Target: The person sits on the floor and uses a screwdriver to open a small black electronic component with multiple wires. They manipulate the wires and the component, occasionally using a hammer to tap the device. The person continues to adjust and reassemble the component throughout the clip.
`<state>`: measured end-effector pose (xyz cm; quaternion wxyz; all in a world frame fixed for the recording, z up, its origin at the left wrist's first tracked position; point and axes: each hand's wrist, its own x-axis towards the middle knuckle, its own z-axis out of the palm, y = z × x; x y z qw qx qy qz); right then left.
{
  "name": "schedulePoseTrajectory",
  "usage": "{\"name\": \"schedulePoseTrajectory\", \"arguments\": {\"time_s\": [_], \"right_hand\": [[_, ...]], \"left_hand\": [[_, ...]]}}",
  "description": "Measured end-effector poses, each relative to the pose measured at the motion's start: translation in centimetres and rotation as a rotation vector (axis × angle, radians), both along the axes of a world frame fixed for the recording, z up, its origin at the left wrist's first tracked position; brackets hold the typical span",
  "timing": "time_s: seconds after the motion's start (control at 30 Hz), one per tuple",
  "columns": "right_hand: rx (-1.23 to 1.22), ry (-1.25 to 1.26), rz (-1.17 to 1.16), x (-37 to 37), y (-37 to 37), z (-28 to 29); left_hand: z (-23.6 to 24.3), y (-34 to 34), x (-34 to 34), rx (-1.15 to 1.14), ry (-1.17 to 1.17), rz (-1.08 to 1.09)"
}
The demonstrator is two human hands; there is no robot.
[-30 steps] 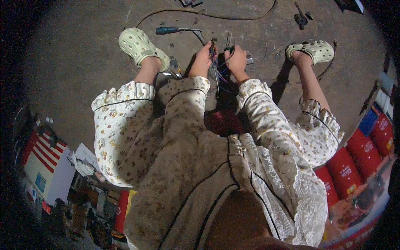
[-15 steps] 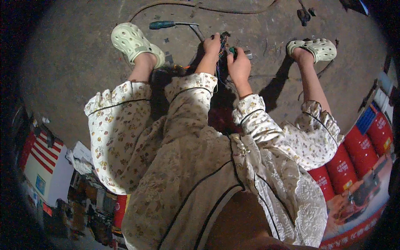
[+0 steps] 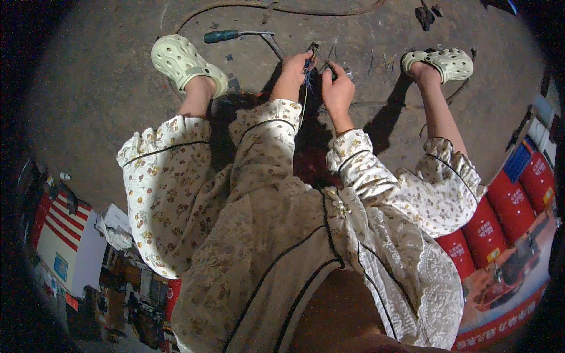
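Note:
My left hand [image 3: 294, 66] is closed around a bundle of thin coloured wires [image 3: 308, 75], with a dark end piece sticking up past the fingers. Just to its right, my right hand [image 3: 338, 89] grips a small tool [image 3: 329, 63] with thin dark tips pointing away from me. A bit of pale metal shows beside its fingers; the palm hides the rest, so its kind is unclear. The tips are close to the wires, but whether they touch I cannot tell. Left of my hands lies a green-handled tool [image 3: 221, 36] with a metal shaft, on the floor.
The concrete floor [image 3: 118, 88] carries a long brown hose [image 3: 235, 5] at the far side. Wire scraps [image 3: 381, 62] lie right of my hands. My feet in pale clogs [image 3: 187, 62] stand wide on both sides. Red drums [image 3: 482, 235] appear at lower right, a red-striped white box [image 3: 65, 235] at lower left.
My left hand has shifted slightly left and down with the wires. The right hand has turned a little, and the tool's thin tips now show; the green patch beside it is out of sight.

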<state>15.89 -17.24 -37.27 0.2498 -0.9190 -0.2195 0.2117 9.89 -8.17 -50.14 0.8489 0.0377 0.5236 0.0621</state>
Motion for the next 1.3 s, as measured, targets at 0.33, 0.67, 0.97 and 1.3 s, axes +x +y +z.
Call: {"name": "schedulePoseTrajectory", "arguments": {"time_s": [0.33, 0.67, 0.97, 1.3], "right_hand": [[-0.051, 0.045, -0.005, 0.3, 0.8, -0.6], [0.002, 0.016, -0.027, -0.2, 1.3, -1.2], [-0.045, -0.047, 0.033, -0.5, 1.6, -0.7], [-0.218, -0.126, 0.206, 0.1, 3.4, 1.3]], "left_hand": [[-1.5, -0.7, 0.2, -0.083, -0.016, 0.056], [-1.8, -0.8, 0.2, -0.119, -0.022, 0.113], [-2.5, -1.2, 0.4, -0.118, -0.018, 0.171], [-0.1, -0.8, 1.3, -0.124, 0.130, 0.142]]}}
